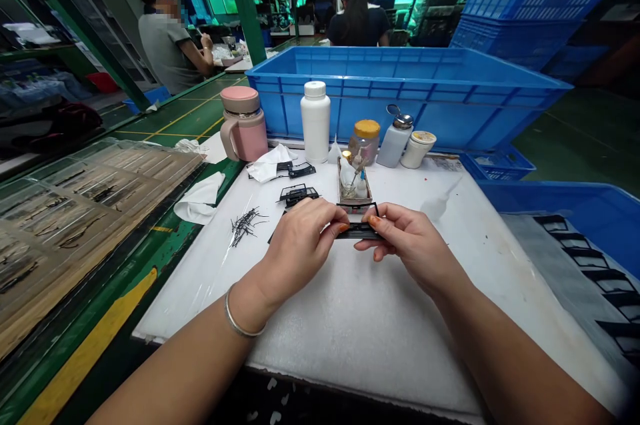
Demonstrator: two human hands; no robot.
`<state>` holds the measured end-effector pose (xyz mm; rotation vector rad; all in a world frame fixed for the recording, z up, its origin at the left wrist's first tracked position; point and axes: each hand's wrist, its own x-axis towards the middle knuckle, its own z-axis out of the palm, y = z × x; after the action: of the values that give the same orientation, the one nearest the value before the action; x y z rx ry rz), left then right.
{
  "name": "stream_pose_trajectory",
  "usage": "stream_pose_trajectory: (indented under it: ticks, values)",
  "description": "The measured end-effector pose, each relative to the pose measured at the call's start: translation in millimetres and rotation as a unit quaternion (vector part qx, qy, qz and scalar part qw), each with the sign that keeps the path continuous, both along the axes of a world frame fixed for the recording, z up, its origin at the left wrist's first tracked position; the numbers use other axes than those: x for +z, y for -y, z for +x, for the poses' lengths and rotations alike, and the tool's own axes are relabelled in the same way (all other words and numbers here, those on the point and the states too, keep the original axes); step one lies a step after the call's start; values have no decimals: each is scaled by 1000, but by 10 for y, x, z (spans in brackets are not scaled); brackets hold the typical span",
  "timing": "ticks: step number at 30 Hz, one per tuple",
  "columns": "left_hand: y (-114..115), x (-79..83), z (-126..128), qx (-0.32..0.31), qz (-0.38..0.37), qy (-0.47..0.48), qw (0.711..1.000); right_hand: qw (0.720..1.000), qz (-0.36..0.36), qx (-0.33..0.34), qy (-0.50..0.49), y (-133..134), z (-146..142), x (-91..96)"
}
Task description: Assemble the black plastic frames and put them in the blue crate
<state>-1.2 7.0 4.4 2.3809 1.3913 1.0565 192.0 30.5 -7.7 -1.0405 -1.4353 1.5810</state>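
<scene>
the left forearm [185, 351] is slanting over the front edge of the bench [365, 331] near its left corner; the right forearm [505, 338] is slanting inward near the front right corner. above the bench's middle, the left hand [303, 238] is showing its back, thumb and forefinger pinching. the right hand [415, 238] is facing it, thumb pressing on top, lower fingers curling beneath.
</scene>
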Motion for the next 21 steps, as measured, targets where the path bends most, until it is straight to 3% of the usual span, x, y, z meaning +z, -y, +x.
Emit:
stream_pose_trajectory:
  ticks: [7, 21]
  values:
    - [-8, -38, -19, -5, 3, -27, 1000, 1000, -22, 17, -14, 36, -23, 9]
    - [-2, -28, -31, 7, 15, -96, 995, 1000, 16, -11, -11, 45, -44, -4]
